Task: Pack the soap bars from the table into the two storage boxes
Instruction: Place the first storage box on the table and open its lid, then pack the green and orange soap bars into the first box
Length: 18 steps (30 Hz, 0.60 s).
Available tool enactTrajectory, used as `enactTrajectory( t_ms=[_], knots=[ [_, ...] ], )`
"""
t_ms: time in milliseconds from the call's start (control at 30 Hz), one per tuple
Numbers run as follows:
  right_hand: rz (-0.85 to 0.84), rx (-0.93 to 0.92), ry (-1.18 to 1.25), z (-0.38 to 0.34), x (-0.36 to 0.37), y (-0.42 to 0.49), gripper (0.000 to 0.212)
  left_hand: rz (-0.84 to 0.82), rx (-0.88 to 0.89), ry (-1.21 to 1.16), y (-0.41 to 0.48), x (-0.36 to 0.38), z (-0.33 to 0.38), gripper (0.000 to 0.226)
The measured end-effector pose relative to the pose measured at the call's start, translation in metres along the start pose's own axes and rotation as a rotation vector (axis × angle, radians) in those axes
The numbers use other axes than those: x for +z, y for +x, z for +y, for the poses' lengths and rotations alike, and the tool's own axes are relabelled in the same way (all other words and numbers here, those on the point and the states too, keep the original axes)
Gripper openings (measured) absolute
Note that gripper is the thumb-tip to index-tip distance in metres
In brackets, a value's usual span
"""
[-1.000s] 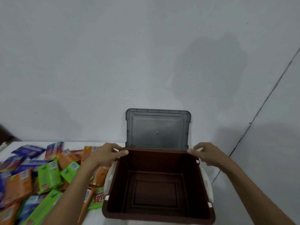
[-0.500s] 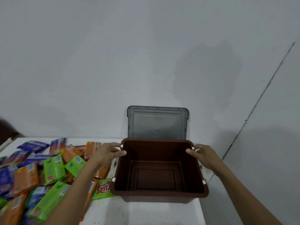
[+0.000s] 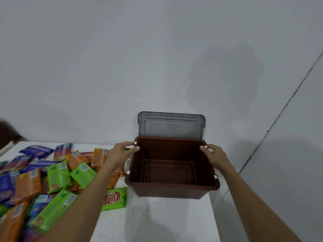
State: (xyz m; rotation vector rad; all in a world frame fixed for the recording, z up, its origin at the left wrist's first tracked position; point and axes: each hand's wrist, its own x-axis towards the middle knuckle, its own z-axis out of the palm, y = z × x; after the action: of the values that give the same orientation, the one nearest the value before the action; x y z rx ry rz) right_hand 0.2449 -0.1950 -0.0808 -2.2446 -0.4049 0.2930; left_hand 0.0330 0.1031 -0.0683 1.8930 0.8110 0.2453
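Nearest to you, both of your bare forearms reach up from the bottom edge across the white table (image 3: 157,217), the left one passing over a loose heap of wrapped soap bars (image 3: 43,179) that covers the left part of the table. The wrappers are green, orange and blue, lying flat or overlapping at odd angles. One green bar (image 3: 114,199) lies apart from the heap, face up with red lettering, just beside the near left corner of the box.

Ahead of that stands the brown storage box (image 3: 172,192), upright near the right edge of the table, its lid off and its inside bare down to the stepped floor. Small white clips show at its side rims.

Your left hand (image 3: 120,151) grips the far left corner of the box rim, thumb hooked over the inside edge and fingers curled around the outside. Your right hand (image 3: 215,155) grips the far right corner the same way, thumb on the rim, fingers wrapped down the outer wall. Both hands are closed on the box; whether it rests fully on the table or is slightly lifted you cannot tell from this view.

Behind the box a grey translucent lid (image 3: 171,125) stands on edge, leaning against the pale wall (image 3: 139,58). A thin dark line runs diagonally down the wall at the right, and a dark shape sits at the far left edge, too cut off to identify
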Motion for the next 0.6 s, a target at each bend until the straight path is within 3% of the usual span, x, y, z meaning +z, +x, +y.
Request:
enactTrajectory(
  t_ms=[133, 267, 433, 600],
  knots=[
    [0.048, 0.046, -0.258, -0.012, 0.000, -0.014, 0.066, 0.022, 0.061, 0.064, -0.009, 0.001, -0.005, 0.065],
    [0.191, -0.207, -0.487, -0.040, 0.011, -0.039, 0.063, 0.073, 0.069, -0.021, -0.024, -0.011, -0.020, 0.049],
    [0.039, -0.432, -0.411, -0.093, 0.043, -0.071, 0.062, 0.054, 0.134, 0.126, -0.045, -0.051, -0.049, 0.062],
    [-0.143, -0.547, -0.378, -0.140, 0.094, -0.106, 0.060, 0.032, 0.247, 0.225, -0.067, -0.095, -0.076, 0.030]
  ],
)
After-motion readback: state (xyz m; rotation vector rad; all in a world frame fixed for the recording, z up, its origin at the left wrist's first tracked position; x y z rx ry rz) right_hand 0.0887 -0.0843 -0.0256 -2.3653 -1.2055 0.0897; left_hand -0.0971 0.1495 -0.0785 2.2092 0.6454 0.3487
